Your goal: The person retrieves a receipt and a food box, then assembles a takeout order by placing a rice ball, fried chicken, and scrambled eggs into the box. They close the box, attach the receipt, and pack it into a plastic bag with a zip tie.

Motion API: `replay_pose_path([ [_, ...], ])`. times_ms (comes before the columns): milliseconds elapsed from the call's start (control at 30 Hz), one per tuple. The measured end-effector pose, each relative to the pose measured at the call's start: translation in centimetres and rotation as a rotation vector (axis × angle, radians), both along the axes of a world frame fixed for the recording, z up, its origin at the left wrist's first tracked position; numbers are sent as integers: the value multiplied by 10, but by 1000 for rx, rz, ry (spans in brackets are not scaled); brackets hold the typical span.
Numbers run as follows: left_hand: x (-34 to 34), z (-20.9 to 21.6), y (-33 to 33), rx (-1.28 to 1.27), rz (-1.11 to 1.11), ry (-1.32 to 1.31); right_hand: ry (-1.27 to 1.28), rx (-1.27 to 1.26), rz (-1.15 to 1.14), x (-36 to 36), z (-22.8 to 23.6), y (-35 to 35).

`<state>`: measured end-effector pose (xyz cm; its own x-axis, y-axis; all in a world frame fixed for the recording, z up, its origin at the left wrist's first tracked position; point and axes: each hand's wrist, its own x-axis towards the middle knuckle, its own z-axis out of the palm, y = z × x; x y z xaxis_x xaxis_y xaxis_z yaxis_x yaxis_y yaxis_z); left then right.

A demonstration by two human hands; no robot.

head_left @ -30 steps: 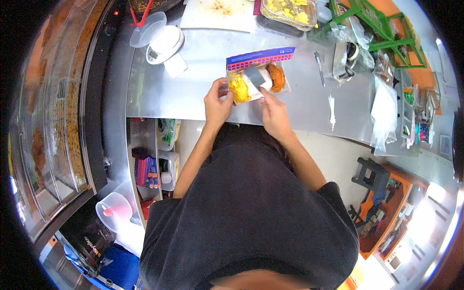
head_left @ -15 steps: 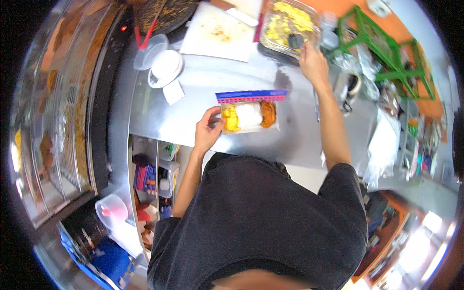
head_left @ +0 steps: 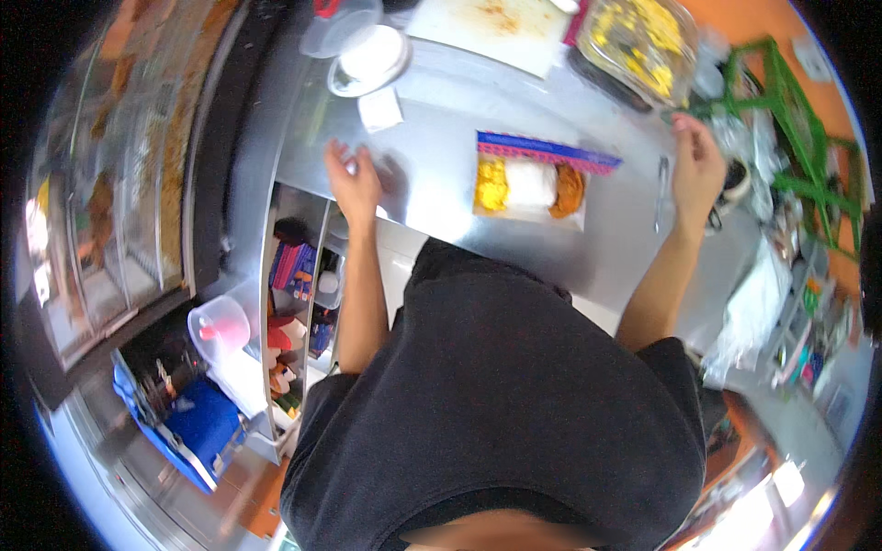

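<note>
A meal box (head_left: 582, 220) lies on the metal counter with its blue and pink lid flap raised along the far side. Inside are yellow scrambled egg (head_left: 491, 186), white rice (head_left: 531, 183) and a brown fried piece (head_left: 569, 191). My left hand (head_left: 354, 188) hovers left of the box over the counter's near edge, fingers apart and empty. To the right of the box, my right hand (head_left: 698, 167) is raised with fingers loosely bent, nothing visible in it. Its fingertips are near the corner of a clear container (head_left: 684, 87) of egg pieces.
Toward the back are a cutting board (head_left: 491, 41) with brown stains, a white round tub (head_left: 372, 55) and a white square (head_left: 379, 109). A thin metal utensil (head_left: 661, 195) lies by my right hand. Green racks (head_left: 781, 110) and plastic bags stand at the right.
My right hand has left the dark utensil in the egg container and come nearer. My left hand has moved away from the box, to the left. The view has shifted.
</note>
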<state>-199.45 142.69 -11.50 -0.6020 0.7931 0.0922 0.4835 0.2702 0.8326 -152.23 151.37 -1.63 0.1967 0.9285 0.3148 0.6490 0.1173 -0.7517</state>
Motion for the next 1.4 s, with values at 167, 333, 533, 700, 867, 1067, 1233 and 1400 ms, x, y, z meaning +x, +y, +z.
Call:
replay_pose_path([
  [167,6,11,49,183,-205,-133,219,-377,-317,-22,-2,-147],
  [333,80,47,9,242,-627,-242,198,-186,-317,-69,-2,-155],
  [533,119,31,3,395,-622,-65,83,16,-234,-109,-26,-112],
  [700,45,5,7,206,-344,180,-474,-158,-514,-20,-51,-116],
  [867,-12,-3,18,20,-568,736,-547,-634,-429,37,-87,-99],
  [1067,-35,-42,-1,-5,-661,701,-73,-423,-395,58,-108,-130],
  [1233,-32,-47,12,-92,-597,969,510,-231,-424,-5,-71,-187],
  [1400,-48,49,-3,180,-297,403,720,32,-558,-39,-68,-209],
])
